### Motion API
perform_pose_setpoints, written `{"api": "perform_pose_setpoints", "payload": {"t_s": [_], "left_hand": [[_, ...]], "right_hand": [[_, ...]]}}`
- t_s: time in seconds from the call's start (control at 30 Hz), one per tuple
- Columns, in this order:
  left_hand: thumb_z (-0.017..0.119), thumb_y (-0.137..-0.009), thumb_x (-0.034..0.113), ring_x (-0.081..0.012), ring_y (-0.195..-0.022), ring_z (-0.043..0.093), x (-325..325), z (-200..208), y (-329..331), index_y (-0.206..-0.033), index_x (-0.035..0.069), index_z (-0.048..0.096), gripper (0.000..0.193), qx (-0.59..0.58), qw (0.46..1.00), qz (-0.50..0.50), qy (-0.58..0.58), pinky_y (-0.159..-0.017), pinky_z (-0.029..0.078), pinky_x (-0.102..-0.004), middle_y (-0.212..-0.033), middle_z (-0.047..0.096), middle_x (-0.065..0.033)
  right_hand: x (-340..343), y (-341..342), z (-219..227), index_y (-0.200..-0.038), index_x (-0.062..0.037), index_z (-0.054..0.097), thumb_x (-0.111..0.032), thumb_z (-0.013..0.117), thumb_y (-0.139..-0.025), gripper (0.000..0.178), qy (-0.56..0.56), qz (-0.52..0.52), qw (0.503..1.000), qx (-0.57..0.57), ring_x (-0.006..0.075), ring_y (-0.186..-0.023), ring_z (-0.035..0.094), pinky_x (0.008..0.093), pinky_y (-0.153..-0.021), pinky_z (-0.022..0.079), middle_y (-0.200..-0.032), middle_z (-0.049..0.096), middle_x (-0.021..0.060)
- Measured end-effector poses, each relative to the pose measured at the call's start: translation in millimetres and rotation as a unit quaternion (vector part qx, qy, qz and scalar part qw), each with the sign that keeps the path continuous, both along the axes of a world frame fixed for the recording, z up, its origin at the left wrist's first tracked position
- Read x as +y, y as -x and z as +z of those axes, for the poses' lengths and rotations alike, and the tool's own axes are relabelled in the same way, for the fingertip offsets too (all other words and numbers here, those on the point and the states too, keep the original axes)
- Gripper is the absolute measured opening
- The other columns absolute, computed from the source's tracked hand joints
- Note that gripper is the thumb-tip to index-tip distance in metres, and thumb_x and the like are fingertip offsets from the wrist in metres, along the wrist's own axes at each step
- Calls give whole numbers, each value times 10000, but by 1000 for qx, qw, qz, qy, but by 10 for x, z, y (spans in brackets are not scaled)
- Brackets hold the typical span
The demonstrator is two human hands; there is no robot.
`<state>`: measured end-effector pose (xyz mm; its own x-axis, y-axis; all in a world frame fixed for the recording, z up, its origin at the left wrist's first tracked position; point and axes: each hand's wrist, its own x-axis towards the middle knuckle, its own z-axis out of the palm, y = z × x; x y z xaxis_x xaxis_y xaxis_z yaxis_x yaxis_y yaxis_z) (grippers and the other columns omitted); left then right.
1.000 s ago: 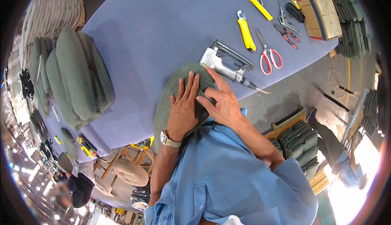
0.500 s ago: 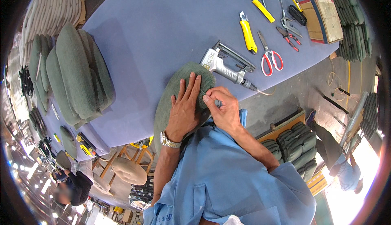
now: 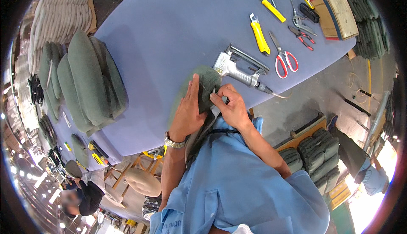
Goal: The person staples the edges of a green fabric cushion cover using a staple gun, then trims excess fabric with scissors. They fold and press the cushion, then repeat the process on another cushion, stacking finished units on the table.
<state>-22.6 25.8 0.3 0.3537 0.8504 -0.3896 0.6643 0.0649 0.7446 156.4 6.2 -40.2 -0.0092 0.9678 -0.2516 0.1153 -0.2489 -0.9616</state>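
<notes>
Head view: green cushion (image 3: 203, 78) lies under left hand (image 3: 185, 116), edge against right hand (image 3: 233, 109)

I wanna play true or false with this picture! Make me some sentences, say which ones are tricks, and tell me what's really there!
1. The left hand is touching the green cushion. True.
2. The scissors have blue handles. False: the scissors have red and white handles.
3. The right hand is at the cushion's edge. True.
4. The watch is on the right wrist. False: the watch is on the left wrist.
5. The right hand is holding the silver staple gun. False: the silver staple gun is lying on the blue table.
6. A yellow cutter lies near the scissors. True.
</notes>
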Motion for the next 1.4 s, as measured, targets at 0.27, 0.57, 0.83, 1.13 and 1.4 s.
{"api": "perform_pose_setpoints", "payload": {"t_s": [0.27, 0.57, 0.83, 1.13, 1.4], "left_hand": [[763, -907, 199, -431, -1584, 140, 188, 46, 160, -1649, 5, 94, 1018, -89, 994, -36, 52, -1271, 212, -464, -1693, 195, -271], [540, -1085, 336, -376, -1598, 103, 240, -260, 115, -1645, -10, 126, 778, -58, 997, -23, 46, -1285, 132, -425, -1701, 158, -277], [507, -1060, 466, -536, -1498, 287, 31, -424, 64, -1622, -10, 214, 794, 29, 987, -64, -144, -1173, 352, -602, -1631, 291, -326], [437, -1065, 514, -481, -1529, 278, 27, -149, -163, -1660, 119, 152, 769, 133, 990, -12, -42, -1096, 375, -722, -1701, 211, -218], [432, -1069, 507, -407, -1534, 319, -23, -188, -313, -1657, 138, 175, 740, 196, 980, -2, -43, -1096, 420, -677, -1704, 242, -174]], "right_hand": [[33, 127, -349, -824, -48, 540, -91, 692, -1001, 237, -41, -4, 987, 154, 130, -859, 425, 290, -769, 381, -907, 456, 1], [-9, 129, -520, -872, -68, 575, -142, 643, -1043, 199, -11, 3, 952, 305, 137, -1012, 469, 287, -949, 385, -1031, 497, 7], [-124, 33, -723, -937, -70, 613, -123, 622, -1041, 117, 100, 37, 933, 344, 89, -940, 542, 275, -836, 469, -997, 586, -29], [192, -353, -917, -990, -48, 660, -185, 605, -1053, 160, 88, 168, 945, 266, 104, -938, 575, 274, -862, 461, -1009, 645, 0], [149, -782, -797, -1172, -41, 624, -77, 805, -803, 413, -102, 39, 960, -259, 285, -985, 642, 384, -918, 499, -1081, 629, 121]]}}
